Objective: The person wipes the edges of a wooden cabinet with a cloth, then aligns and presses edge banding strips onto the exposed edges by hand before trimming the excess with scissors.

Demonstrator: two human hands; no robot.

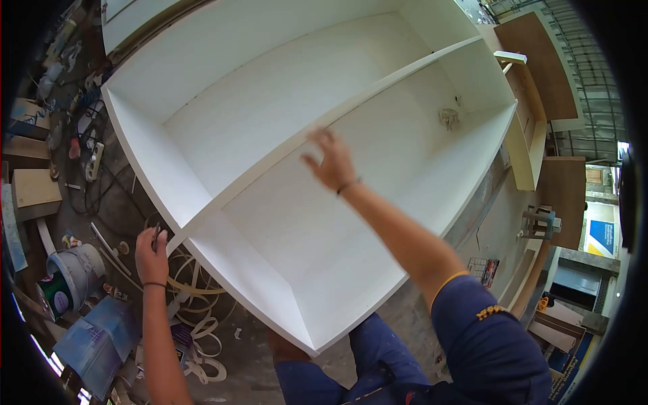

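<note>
A large white cabinet (246,158) with a long divider fills the middle of the head view, its open compartments facing up. My right hand (331,160) is over the divider, fingers spread and slightly blurred, with nothing visible in it. Near the cabinet's left corner, by the end of the divider, my left hand (152,255) is closed round a small dark object (156,237) that I cannot make out. A small clear bundle (449,119) lies inside the right-hand compartment.
Coiled edging strips (206,337) lie on the floor below the cabinet's left corner. A white bucket (84,263), a blue box (98,341) and a power strip (94,162) are at the left. Wooden panels (540,64) and a stool (540,223) stand at the right.
</note>
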